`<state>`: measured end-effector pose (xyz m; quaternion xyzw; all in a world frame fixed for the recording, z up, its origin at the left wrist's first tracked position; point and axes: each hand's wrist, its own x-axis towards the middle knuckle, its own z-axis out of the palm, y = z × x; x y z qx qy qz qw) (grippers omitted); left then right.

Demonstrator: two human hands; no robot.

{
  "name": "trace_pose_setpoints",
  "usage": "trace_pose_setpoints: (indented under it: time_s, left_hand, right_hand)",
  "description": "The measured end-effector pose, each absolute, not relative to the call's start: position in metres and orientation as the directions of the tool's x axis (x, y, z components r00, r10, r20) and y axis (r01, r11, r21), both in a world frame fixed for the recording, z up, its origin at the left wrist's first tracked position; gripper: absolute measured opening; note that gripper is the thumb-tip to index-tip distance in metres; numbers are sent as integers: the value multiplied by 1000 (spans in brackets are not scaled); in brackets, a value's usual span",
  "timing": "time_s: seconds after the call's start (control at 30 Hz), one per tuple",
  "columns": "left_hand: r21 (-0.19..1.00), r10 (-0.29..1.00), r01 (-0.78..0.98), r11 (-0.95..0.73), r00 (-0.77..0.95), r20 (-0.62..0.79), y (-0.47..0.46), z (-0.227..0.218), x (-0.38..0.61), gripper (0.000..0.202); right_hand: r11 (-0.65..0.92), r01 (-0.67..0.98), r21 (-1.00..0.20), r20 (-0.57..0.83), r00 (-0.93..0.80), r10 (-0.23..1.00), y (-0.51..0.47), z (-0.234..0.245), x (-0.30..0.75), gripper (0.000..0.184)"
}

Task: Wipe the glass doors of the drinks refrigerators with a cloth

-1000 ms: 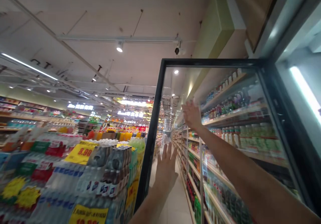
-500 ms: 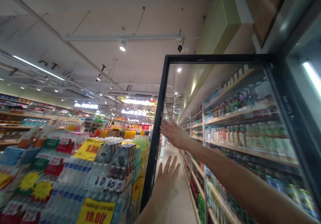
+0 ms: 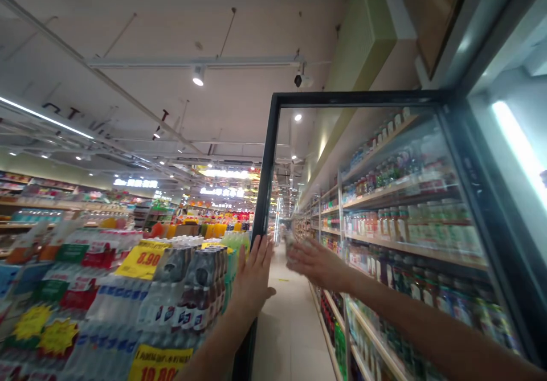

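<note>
A glass cooler door (image 3: 361,98) with a black frame stands swung out in front of me. My left hand (image 3: 252,278) is at the frame's left upright, fingers stretched upward and thumb out to the side; it holds nothing. My right hand (image 3: 318,261) reaches in from the right across the glass, its fingers extended toward the left upright. It is slightly smeared by motion. A small greyish blur shows by its fingertips, and I cannot tell whether it is a reflection or a thing. Contact between this hand and the pane cannot be made out.
At left, shrink-wrapped bottle packs (image 3: 188,301) are stacked with yellow price signs (image 3: 143,258). Through the glass, shelves of bottles (image 3: 401,224) line a pale aisle floor (image 3: 282,335). The lit cooler interior (image 3: 517,136) is at far right.
My left hand has moved up and left to the door frame's upright. My right hand has come down and a little right, away from that upright. The view has shifted slightly right.
</note>
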<state>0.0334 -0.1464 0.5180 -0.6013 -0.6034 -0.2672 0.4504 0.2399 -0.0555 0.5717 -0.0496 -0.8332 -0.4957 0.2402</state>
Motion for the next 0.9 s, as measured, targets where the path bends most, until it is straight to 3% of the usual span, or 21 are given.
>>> trace_pose_setpoints:
  time_s: [0.1, 0.13, 0.17, 0.3, 0.37, 0.47, 0.5, 0.6, 0.67, 0.77, 0.8, 0.83, 0.9]
  left_hand:
    - [-270, 492, 955, 125, 177, 852, -142, 520, 35, 93]
    - [-290, 493, 949, 124, 195, 848, -140, 521, 37, 95]
    - [-307, 499, 944, 121, 210, 841, -139, 523, 38, 97]
    - [-332, 554, 937, 106, 222, 802, -140, 532, 40, 103]
    - [-329, 571, 938, 107, 213, 793, -141, 536, 42, 105]
    - [-301, 547, 946, 118, 191, 815, -139, 537, 50, 103]
    - [-287, 530, 951, 111, 188, 827, -137, 538, 56, 102]
    - [-266, 495, 962, 67, 200, 846, -130, 538, 72, 102]
    - [-267, 488, 963, 48, 211, 847, -125, 537, 80, 103]
    - [-259, 470, 964, 53, 205, 858, -121, 536, 84, 102]
    - [-256, 471, 965, 61, 198, 859, -120, 536, 85, 103]
    - [-249, 475, 966, 73, 186, 860, -120, 535, 85, 103]
    - [-228, 475, 969, 89, 160, 865, -118, 534, 87, 103]
  right_hand:
    - [468, 677, 569, 791, -606, -84, -52, 592, 249, 41]
    - [451, 736, 505, 844, -530, -81, -51, 593, 251, 42]
    - [441, 747, 497, 853, -513, -92, -51, 590, 252, 43]
    - [425, 560, 711, 673, -717, -181, -51, 560, 265, 45]
    - [412, 649, 640, 755, -630, -181, -48, 555, 274, 44]
    - [392, 849, 354, 935, -321, -147, -47, 558, 279, 43]
    - [393, 852, 347, 938, -317, -141, -47, 556, 278, 44]
    - [404, 739, 539, 836, -529, -147, -47, 543, 280, 47]
    - [393, 757, 522, 848, -509, -147, -46, 535, 286, 47]
    - [355, 916, 189, 980, -152, -131, -43, 533, 297, 45]
    - [351, 927, 128, 988, -88, -127, -42, 534, 298, 45]
    - [357, 922, 148, 986, -110, -126, -42, 535, 297, 45]
    - [384, 859, 339, 941, -314, -129, -42, 536, 294, 45]
